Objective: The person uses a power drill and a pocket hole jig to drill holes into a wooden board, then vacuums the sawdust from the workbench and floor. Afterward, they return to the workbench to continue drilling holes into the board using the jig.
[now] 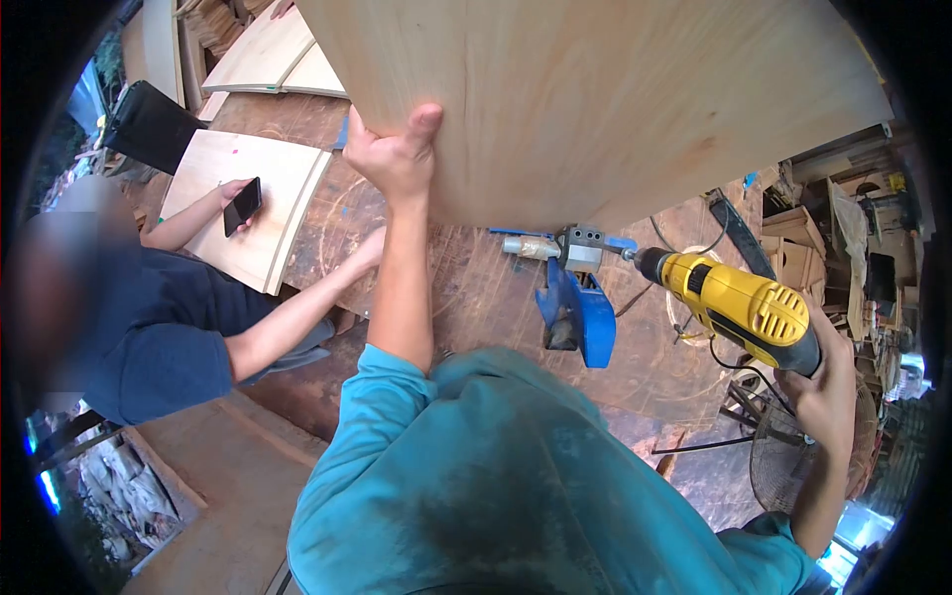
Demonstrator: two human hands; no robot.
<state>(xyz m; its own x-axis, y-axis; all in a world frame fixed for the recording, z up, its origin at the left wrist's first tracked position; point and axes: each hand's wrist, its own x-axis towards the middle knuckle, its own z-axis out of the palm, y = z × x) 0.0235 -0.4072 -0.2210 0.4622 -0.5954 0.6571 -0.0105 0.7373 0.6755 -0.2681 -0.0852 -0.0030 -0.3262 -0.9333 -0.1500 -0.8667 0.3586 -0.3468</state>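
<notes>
My left hand (pixel 395 154) grips the near left edge of a large pale wooden panel (pixel 615 109), thumb lying on its upper face. The panel is raised over the workbench and fills the top of the view. In my right hand (pixel 825 382) is a yellow power drill (pixel 739 297), wrapped at its handle, its black chuck pointing left. The drill bit lies close to a grey metal drilling jig (pixel 581 248) with several holes along its top. A blue clamp body (pixel 587 312) and a silver cylinder (pixel 529 246) adjoin the jig.
At left, a person in a dark shirt (pixel 178 317) holds a phone (pixel 243 206) over stacked panels (pixel 238 164). A black chair back (pixel 149 124) stands behind. The scratched workbench (pixel 476 307) carries cables. A fan (pixel 783 466) is by my right arm; wood pieces (pixel 793 238) stand at right.
</notes>
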